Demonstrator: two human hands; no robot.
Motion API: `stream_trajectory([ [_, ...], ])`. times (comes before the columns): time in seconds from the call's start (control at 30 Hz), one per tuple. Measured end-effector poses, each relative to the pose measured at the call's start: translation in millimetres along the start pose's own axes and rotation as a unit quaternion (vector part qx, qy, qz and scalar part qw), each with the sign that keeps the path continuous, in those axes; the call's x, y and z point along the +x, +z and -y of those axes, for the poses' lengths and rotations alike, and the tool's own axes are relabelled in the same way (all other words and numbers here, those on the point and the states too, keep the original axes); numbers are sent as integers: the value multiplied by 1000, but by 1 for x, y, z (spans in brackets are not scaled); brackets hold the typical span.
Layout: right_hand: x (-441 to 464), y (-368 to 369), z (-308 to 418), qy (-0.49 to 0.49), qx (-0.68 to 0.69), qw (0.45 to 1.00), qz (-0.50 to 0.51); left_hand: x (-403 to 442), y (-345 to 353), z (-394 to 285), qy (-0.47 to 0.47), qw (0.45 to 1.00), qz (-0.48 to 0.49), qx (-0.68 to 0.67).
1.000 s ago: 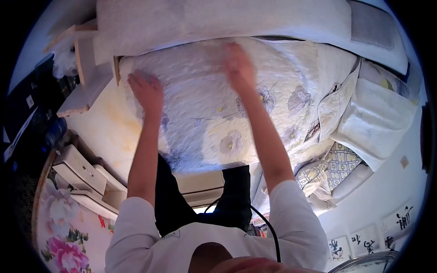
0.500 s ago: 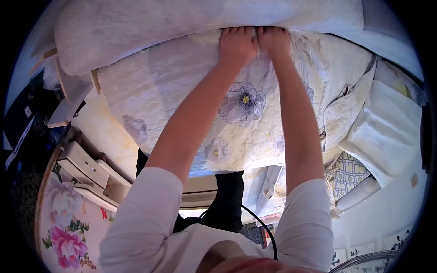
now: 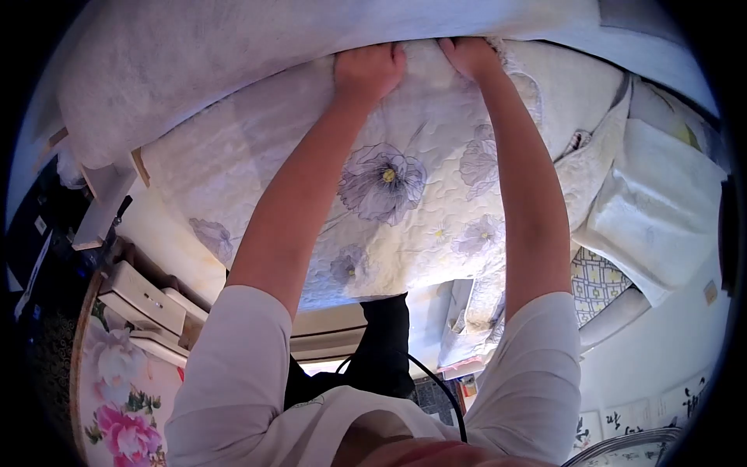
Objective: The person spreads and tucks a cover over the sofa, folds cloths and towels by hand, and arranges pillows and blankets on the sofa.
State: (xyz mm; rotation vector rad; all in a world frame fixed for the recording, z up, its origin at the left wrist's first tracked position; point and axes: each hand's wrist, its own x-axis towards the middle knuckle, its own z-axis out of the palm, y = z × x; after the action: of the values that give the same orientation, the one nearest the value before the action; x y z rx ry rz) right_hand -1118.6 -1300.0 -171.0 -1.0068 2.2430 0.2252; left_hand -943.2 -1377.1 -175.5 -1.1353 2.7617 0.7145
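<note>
A cream quilted cover [image 3: 311, 109] with grey-purple flowers lies spread before me, running up to a pale padded surface [image 3: 233, 39] at the far side. My left hand [image 3: 367, 71] presses at the cover's far edge, thumb showing and fingertips hidden in the seam. To its right, my right hand [image 3: 469, 57] is at the same edge, its fingers mostly out of sight there. Bunched, fringed cloth shows just beside the right wrist. Whether either hand grips the cover is hidden.
White folded bedding [image 3: 661, 202] lies at the right, above a yellow-and-grey patterned cloth [image 3: 597, 284]. Drawers [image 3: 144, 300] and a flower-printed surface [image 3: 128, 436] are at lower left. A black cable [image 3: 445, 381] hangs near my body.
My hands have moved apart along the far edge, the left one leftward. The cover near the right hand looks less creased. My view has shifted slightly.
</note>
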Motion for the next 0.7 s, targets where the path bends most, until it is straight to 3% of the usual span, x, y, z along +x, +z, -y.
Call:
stream_trajectory([
  [0.07,-20,-4,-15,-39,2,999,19,-3,3,-2,9,999,-51,-7],
  [0.13,-54,1,-32,-241,41,944,-223,-1,12,0,24,994,-104,-5],
  [0.17,-66,3,-41,-243,41,943,-223,-2,16,3,35,988,-147,-2],
  [0.23,-76,4,-61,-212,73,910,-350,1,19,6,61,980,-191,12],
  [0.27,-68,5,-66,-212,76,910,-347,-1,22,7,89,969,-231,25],
  [0.4,-43,4,-86,-232,40,906,-352,5,25,9,106,967,-226,41],
  [0.47,-54,5,-80,-195,-66,914,-351,-4,17,3,23,997,-60,30],
  [0.57,-70,15,-62,-231,25,905,-356,-1,22,6,51,990,-122,52],
  [0.7,-58,18,-58,-163,-38,917,-361,2,25,7,50,992,-90,69],
])
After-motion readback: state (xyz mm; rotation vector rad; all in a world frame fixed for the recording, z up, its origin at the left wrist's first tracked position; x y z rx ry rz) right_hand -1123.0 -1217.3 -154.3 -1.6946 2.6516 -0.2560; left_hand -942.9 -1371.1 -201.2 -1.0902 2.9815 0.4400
